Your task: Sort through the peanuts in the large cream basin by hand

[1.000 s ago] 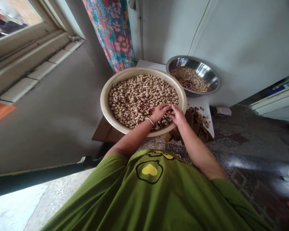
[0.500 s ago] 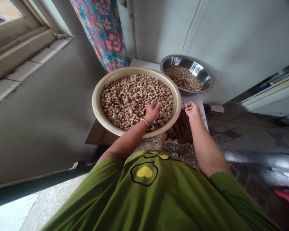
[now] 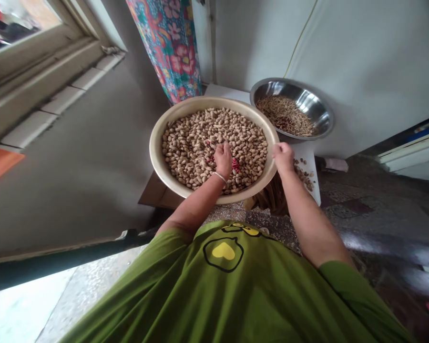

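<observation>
A wide tan basin [image 3: 158, 152] is filled with unshelled peanuts [image 3: 214, 124]. My left hand [image 3: 223, 159], with a pale bracelet on its wrist, is over the middle of the peanuts with its fingers curled together; what they hold is hidden. Just to its right lies a small cluster of red peanut kernels [image 3: 235, 165], and a few more red ones show to its left. My right hand [image 3: 283, 156] is closed at the basin's right rim, fingertips pinched. Whether it touches the rim or holds something small I cannot tell.
A steel bowl [image 3: 316, 112] holding thin brownish pieces stands behind the basin, at the right. Shell bits [image 3: 305, 177] lie on the white tabletop [image 3: 312, 157]. Brown cloth [image 3: 273, 197] hangs below it. A floral curtain [image 3: 180, 52] and a window ledge [image 3: 62, 97] are at left.
My left hand has shifted left over the peanuts, uncovering the red kernels. My right hand, earlier pinching something small, has come in to the basin's rim. The whole view has swung slightly left.
</observation>
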`<state>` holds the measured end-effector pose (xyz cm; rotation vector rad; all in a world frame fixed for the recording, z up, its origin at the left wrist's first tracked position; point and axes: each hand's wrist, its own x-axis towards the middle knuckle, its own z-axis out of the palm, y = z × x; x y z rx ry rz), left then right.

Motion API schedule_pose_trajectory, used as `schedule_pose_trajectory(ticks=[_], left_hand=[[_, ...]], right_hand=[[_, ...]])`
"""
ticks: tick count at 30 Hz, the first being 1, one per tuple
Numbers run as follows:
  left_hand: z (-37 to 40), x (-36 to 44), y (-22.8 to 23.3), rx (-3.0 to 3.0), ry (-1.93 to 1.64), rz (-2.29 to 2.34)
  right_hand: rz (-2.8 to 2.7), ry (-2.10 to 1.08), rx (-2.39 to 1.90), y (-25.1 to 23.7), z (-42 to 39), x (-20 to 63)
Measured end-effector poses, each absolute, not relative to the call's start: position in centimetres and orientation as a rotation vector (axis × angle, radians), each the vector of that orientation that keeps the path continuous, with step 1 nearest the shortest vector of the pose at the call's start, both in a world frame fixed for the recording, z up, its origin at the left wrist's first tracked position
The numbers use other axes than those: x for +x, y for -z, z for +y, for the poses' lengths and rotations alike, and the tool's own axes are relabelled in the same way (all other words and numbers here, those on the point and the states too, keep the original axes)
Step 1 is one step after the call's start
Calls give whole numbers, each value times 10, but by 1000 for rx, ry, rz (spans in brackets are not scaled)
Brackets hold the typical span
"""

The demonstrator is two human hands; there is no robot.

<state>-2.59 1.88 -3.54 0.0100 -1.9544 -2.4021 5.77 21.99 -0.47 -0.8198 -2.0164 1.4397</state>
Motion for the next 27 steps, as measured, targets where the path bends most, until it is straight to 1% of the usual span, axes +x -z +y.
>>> schedule_pose_trajectory(ticks=[3,6,8,11,15,20,22,24,27], left_hand=[[21,-27,40,28,2426,-1900],[24,-25,42,-5,2511,-1880],[24,-25,43,-25,2546,-1856],[24,-24,42,-41,2554,-1843],[24,-21,38,-25,2569,-1910],[26,-15,33,-66,2609,-1927],[26,-14,34,-70,2593,-1945],[24,-15,35,-74,2535,-1993],[22,-15,35,-122,2462,-2141]], right_hand=[[-2656,-984,-629,7,178,47],[-3021,-659,-695,12,145,41],[-3094,-568,-759,17,130,38],[-3085,-551,-793,24,120,33],[-3028,-678,-816,31,123,26],[-3047,-783,-672,40,132,22],[-2939,-896,-644,43,133,25],[-2701,-1164,-650,44,133,30],[-2230,-1726,-730,42,129,43]])
